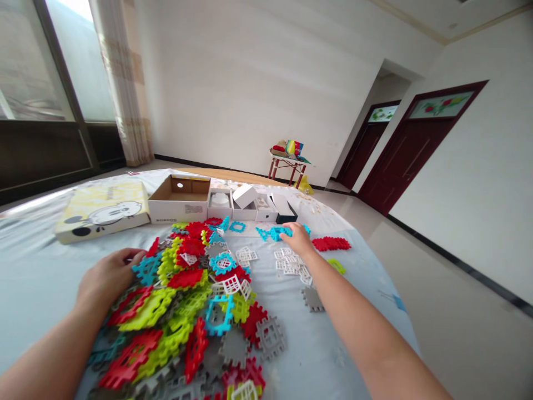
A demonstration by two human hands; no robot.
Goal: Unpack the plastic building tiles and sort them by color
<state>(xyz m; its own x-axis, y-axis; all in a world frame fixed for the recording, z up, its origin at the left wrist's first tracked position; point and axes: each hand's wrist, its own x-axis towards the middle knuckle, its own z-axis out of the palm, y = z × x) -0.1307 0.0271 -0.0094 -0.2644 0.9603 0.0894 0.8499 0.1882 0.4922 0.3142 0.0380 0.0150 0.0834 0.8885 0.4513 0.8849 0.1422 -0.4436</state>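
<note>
My left hand [109,278] is at the left side of a heaped pile of plastic interlocking building tiles. Its fingers are curled against the edge of a blue tile [147,269], and the fingertips are partly hidden. Around it lie green tiles [152,308], red tiles [131,355] and grey tiles [235,347]. Across the table, my right hand [297,240] has its fingers bent down onto a row of blue tiles [277,233], gripping at one of them. White lattice pieces [289,264] lie just below that hand, and a row of red tiles [332,244] is to its right.
Behind the pile stand a yellow-and-white cartoon box [104,208], an open cardboard box [181,208] and several small white boxes [244,197]. A grey tile [312,299] and a green tile [336,266] lie near my right forearm. The tablecloth [345,339] curves away at the right edge.
</note>
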